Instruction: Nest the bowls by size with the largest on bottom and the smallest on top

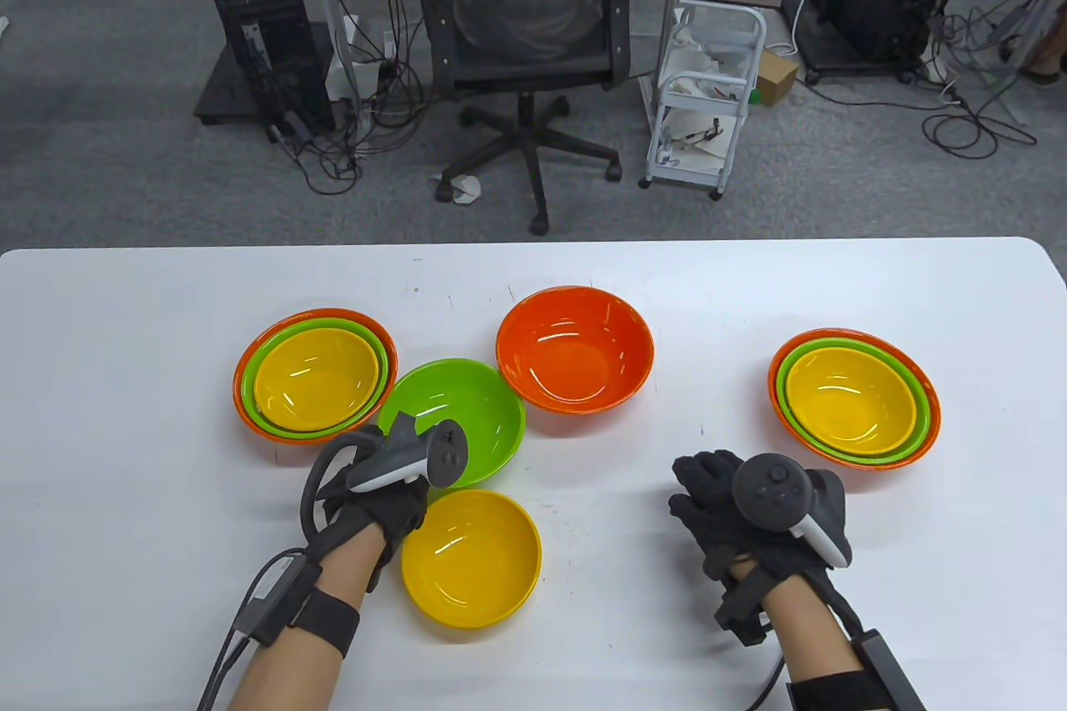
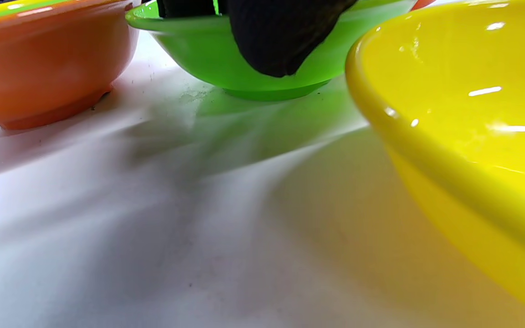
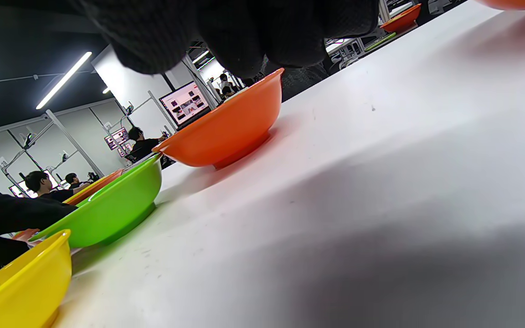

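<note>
Three loose bowls stand on the white table: an orange bowl, a green bowl and a yellow bowl. My left hand grips the green bowl's near-left rim. In the left wrist view a gloved finger lies over the outside of the green bowl, which stands on the table next to the yellow bowl. My right hand rests palm down on the table, open and empty, right of the yellow bowl. The right wrist view shows the orange bowl, green bowl and yellow bowl.
Two nested stacks, each orange, green and yellow, stand at the left and the right. The left stack's orange bowl is close beside the green bowl. An office chair and a cart stand beyond the table's far edge.
</note>
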`<act>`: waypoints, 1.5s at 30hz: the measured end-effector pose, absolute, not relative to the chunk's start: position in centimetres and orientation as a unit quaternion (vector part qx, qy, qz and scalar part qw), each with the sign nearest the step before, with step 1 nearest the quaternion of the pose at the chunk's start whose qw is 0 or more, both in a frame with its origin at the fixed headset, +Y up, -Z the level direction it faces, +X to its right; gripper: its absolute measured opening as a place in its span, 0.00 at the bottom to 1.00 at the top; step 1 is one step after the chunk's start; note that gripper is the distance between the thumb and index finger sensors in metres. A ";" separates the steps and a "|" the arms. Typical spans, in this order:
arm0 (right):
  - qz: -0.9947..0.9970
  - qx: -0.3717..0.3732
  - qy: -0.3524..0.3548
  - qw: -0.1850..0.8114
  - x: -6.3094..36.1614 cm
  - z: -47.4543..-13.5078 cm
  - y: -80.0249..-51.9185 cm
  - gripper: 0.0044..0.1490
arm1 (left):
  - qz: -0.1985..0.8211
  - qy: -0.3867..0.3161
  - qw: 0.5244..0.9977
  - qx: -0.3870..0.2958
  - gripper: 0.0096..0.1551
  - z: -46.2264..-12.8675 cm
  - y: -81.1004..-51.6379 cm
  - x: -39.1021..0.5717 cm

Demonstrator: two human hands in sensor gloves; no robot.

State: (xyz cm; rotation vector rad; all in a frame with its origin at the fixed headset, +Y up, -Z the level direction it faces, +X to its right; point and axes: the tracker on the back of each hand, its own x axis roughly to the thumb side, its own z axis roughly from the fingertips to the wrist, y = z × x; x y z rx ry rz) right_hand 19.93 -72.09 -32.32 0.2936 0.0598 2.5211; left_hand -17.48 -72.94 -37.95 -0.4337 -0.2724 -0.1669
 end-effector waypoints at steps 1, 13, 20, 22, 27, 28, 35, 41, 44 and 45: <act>0.948 0.110 0.022 0.297 19.9 -32.3 -72.1 0.38 | -0.077 -0.136 0.963 -0.218 0.37 -38.0 -73.0 -17.5; 0.949 0.110 0.030 0.293 19.9 -32.3 -72.1 0.38 | -0.068 -0.136 0.964 -0.218 0.35 -38.3 -73.9 -17.7; 0.950 0.111 0.029 0.292 19.7 -32.2 -72.0 0.38 | -0.059 -0.137 0.971 -0.185 0.30 -38.2 -74.0 -17.7; 0.950 0.111 0.028 0.292 19.7 -32.2 -72.0 0.38 | -0.049 -0.140 0.974 -0.172 0.29 -38.1 -73.9 -17.6; 0.949 0.112 0.027 0.294 19.7 -32.1 -72.0 0.38 | -0.036 -0.142 0.977 -0.156 0.27 -38.0 -73.3 -17.6; 0.949 0.112 0.026 0.294 19.7 -32.2 -72.0 0.38 | -0.031 -0.141 0.978 -0.152 0.27 -38.0 -73.2 -17.6; 0.949 0.113 0.027 0.294 19.7 -32.2 -72.0 0.38 | -0.009 -0.137 0.987 -0.084 0.24 -37.5 -72.5 -17.8; 0.947 0.123 0.024 0.297 19.4 -32.2 -72.0 0.38 | 0.006 -0.142 0.988 -0.064 0.24 -36.8 -72.1 -17.9; 0.941 0.138 0.010 0.309 19.1 -32.0 -71.7 0.38 | 0.018 -0.149 0.987 -0.052 0.24 -36.2 -71.4 -18.0; 0.939 0.144 0.003 0.313 18.9 -31.9 -71.5 0.38 | 0.019 -0.150 0.987 -0.051 0.24 -36.1 -71.2 -18.0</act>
